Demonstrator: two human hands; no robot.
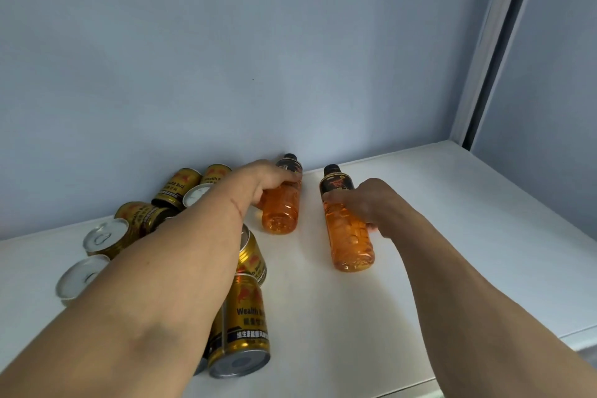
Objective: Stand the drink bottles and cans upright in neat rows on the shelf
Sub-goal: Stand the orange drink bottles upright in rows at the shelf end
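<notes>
Cans first, over on the left of the white shelf: gold energy-drink cans in a loose jumble, none in a row. Two at the far left show me their silver pull-tab tops, and a few more lean against the pale blue back wall. Nearer me, a gold can has its grey base facing me, partly hidden behind my left forearm. That forearm crosses right over the pile. My left hand is curled round the upper part of the left orange bottle, just below its black label; this bottle sits close to the back wall, black cap pointing away from me. Moving right, there's a clear gap of shelf, then the right orange bottle, also with its cap away from me and its base towards me. My right hand grips it from the right side, fingers wrapped across its middle. Beyond that, a white upright post stands at the shelf's far right corner.
</notes>
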